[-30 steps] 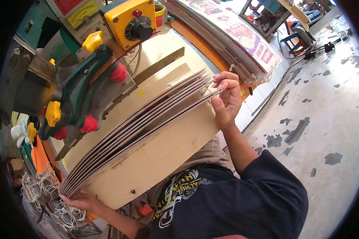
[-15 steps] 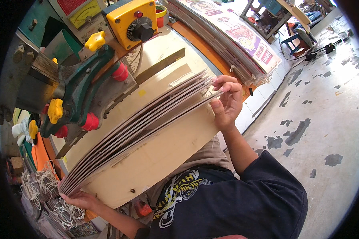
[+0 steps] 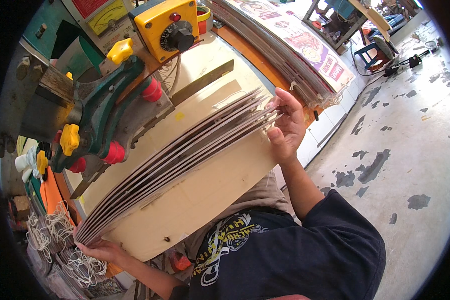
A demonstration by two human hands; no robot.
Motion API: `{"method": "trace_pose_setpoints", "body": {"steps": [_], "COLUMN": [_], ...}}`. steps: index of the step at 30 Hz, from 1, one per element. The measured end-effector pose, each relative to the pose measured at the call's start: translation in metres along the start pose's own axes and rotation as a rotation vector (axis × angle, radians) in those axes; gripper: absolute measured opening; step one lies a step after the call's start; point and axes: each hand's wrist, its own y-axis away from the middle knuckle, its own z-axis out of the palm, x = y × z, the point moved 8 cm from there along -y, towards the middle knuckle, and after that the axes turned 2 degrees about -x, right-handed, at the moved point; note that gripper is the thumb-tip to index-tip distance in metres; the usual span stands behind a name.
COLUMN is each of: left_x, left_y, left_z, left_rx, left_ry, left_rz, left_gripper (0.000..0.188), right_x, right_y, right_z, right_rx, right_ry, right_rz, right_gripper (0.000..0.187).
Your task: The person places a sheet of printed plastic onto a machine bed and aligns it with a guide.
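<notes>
A bowed stack of thin, flat sheets (image 3: 185, 142) stands on edge over a cream work board (image 3: 210, 190), its layers fanned apart with dark gaps between them. My left hand (image 3: 103, 250) grips the lower left end, where the layers come together; some of its fingers are hidden behind them. At the upper right end, my right hand (image 3: 288, 127) has its fingers curled around the sheet edges with the thumb on the near side. Thin white string shows near that end. What is printed on the sheets' faces cannot be seen.
Ahead on the left is a green press (image 3: 97, 110) with yellow knobs, red feet and a yellow dial box (image 3: 165, 32). A metal bar (image 3: 202, 80) lies on the board. Printed sheets (image 3: 305, 45) are piled at the far right; corded bundles (image 3: 82, 267) sit lower left.
The layers at the right end have spread more evenly, with more of them against the near side. My right fingers have lifted and opened slightly; my left hand stays in place.
</notes>
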Motion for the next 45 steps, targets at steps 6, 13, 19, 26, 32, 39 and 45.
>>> {"method": "trace_pose_setpoints", "body": {"steps": [6,13,19,26,32,39,45], "left_x": [0.003,0.008,0.003,0.012,0.013,0.004,-0.011], "left_y": [0.002,0.006,0.000,0.011,0.015,0.016,0.013], "left_z": [0.005,0.008,0.004,0.013,0.021,0.023,0.012], "left_rx": [0.003,-0.015,-0.070,-0.031,-0.132,-0.322,-0.358], "left_ry": [-0.014,-0.017,0.000,-0.033,-0.055,-0.034,0.041], "left_rz": [0.014,0.033,0.065,0.026,0.054,0.038,-0.040], "left_gripper": [0.059,0.057,0.056,0.060,0.083,0.103,0.098], "right_x": [0.000,-0.001,0.006,0.011,0.020,0.025,0.023], "right_y": [-0.002,-0.004,-0.005,-0.007,-0.007,-0.007,-0.014], "right_z": [-0.001,0.001,0.008,0.013,0.018,0.019,0.018], "right_rx": [-0.079,-0.050,-0.058,-0.141,-0.205,-0.382,-0.487], "right_ry": [0.109,0.098,-0.089,-0.073,-0.053,-0.117,0.063], "right_rz": [0.020,-0.034,0.051,0.172,0.197,0.375,0.376], "right_gripper": [0.069,0.058,0.059,0.066,0.068,0.060,0.067]}}
